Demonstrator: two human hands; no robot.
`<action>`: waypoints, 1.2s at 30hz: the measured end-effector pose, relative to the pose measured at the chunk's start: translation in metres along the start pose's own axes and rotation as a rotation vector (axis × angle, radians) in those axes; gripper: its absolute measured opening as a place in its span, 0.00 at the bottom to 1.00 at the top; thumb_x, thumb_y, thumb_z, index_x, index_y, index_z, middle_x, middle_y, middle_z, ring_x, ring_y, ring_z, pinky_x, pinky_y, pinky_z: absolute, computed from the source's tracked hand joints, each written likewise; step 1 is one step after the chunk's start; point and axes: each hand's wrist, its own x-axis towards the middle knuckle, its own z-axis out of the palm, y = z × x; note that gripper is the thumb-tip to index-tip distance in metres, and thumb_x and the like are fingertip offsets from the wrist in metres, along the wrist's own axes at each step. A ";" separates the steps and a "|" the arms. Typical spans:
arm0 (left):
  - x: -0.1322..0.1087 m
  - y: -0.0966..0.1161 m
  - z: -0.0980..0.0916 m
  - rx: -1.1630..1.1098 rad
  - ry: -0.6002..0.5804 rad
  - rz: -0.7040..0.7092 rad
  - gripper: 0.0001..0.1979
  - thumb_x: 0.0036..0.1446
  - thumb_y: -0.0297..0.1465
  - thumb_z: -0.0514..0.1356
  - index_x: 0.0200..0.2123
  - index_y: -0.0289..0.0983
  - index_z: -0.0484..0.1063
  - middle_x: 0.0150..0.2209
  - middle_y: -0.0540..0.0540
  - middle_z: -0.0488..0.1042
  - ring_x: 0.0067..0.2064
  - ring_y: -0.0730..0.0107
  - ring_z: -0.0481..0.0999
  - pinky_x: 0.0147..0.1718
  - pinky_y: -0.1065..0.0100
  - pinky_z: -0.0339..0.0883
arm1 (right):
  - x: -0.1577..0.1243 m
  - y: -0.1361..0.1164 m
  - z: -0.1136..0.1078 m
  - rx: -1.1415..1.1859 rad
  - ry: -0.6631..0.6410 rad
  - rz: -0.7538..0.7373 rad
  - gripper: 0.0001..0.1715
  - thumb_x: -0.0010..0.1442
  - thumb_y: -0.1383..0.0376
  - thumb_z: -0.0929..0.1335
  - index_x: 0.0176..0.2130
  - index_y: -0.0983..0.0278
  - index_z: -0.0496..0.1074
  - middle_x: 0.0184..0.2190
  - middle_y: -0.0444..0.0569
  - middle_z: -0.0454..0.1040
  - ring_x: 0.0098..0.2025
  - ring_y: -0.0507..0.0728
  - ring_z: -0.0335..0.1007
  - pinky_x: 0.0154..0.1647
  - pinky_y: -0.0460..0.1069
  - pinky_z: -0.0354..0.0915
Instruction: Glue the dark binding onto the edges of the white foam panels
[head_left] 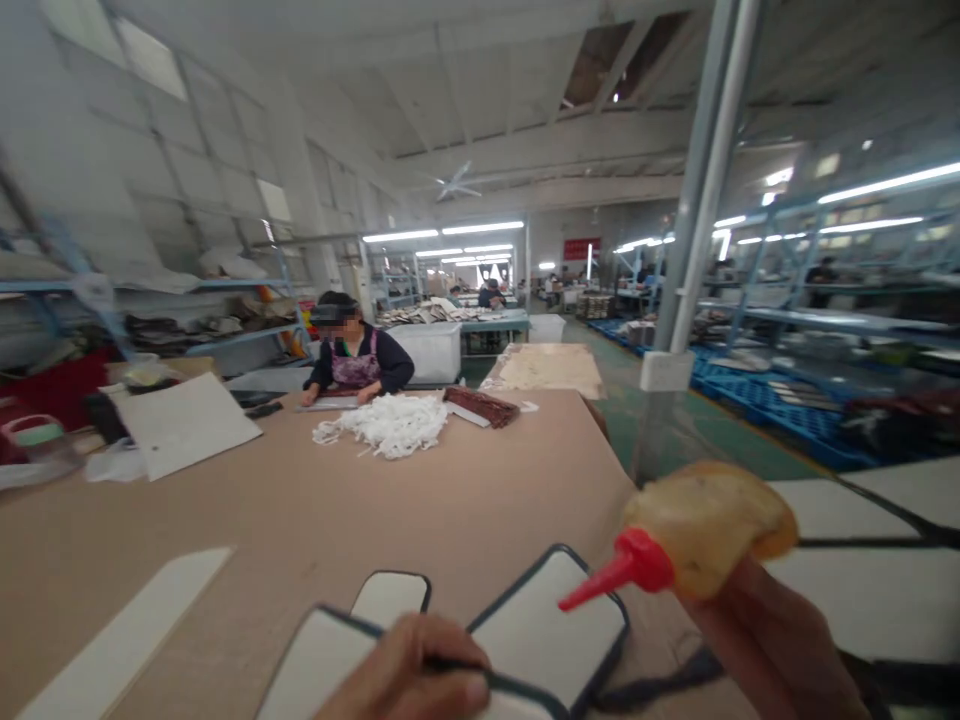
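Note:
My left hand (pixel 416 670) pinches the dark-edged rim of a white panel (pixel 307 660) at the bottom of the view. In my right hand (pixel 780 635) is a yellowish, dented squeeze bottle (pixel 720 520), its red nozzle (pixel 619 570) pointing down and left. The nozzle tip appears over a second white panel (pixel 536 625) with dark rounded edging. Behind the held panel lies a smaller one (pixel 390 592) of the same look. Part of the held panel is hidden by my left hand.
A long cream strip (pixel 142 630) lies at left on the brown table (pixel 300 540). Farther back are a heap of white cord (pixel 394 425), a brown bundle (pixel 484 407) and a seated person (pixel 360 355). A grey post (pixel 694 220) stands at right.

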 end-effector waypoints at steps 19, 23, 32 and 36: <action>0.090 0.032 -0.093 0.089 -0.467 0.408 0.12 0.53 0.38 0.62 0.30 0.35 0.79 0.25 0.50 0.71 0.30 0.71 0.66 0.29 0.71 0.57 | 0.009 -0.025 0.044 -0.173 -0.442 -0.083 0.33 0.44 0.65 0.77 0.50 0.58 0.71 0.42 0.51 0.79 0.43 0.59 0.75 0.45 0.54 0.70; 0.089 0.039 -0.091 0.069 -0.516 0.425 0.14 0.53 0.40 0.62 0.31 0.36 0.80 0.23 0.50 0.72 0.27 0.71 0.66 0.28 0.71 0.57 | 0.011 -0.023 0.039 -0.122 -0.436 -0.068 0.34 0.43 0.64 0.78 0.50 0.57 0.70 0.41 0.50 0.79 0.42 0.60 0.75 0.44 0.55 0.71; 0.081 0.046 -0.088 0.079 -0.553 0.444 0.13 0.54 0.39 0.62 0.34 0.35 0.81 0.24 0.49 0.73 0.27 0.72 0.66 0.28 0.71 0.59 | 0.012 -0.023 0.041 -0.136 -0.473 -0.059 0.30 0.43 0.56 0.78 0.46 0.54 0.73 0.38 0.47 0.79 0.39 0.61 0.76 0.40 0.57 0.72; 0.078 0.047 -0.088 0.077 -0.548 0.454 0.16 0.53 0.41 0.62 0.34 0.34 0.81 0.24 0.48 0.73 0.28 0.72 0.66 0.28 0.71 0.59 | 0.010 -0.024 0.040 -0.147 -0.484 -0.071 0.31 0.41 0.55 0.78 0.46 0.54 0.73 0.38 0.47 0.79 0.39 0.62 0.76 0.39 0.58 0.73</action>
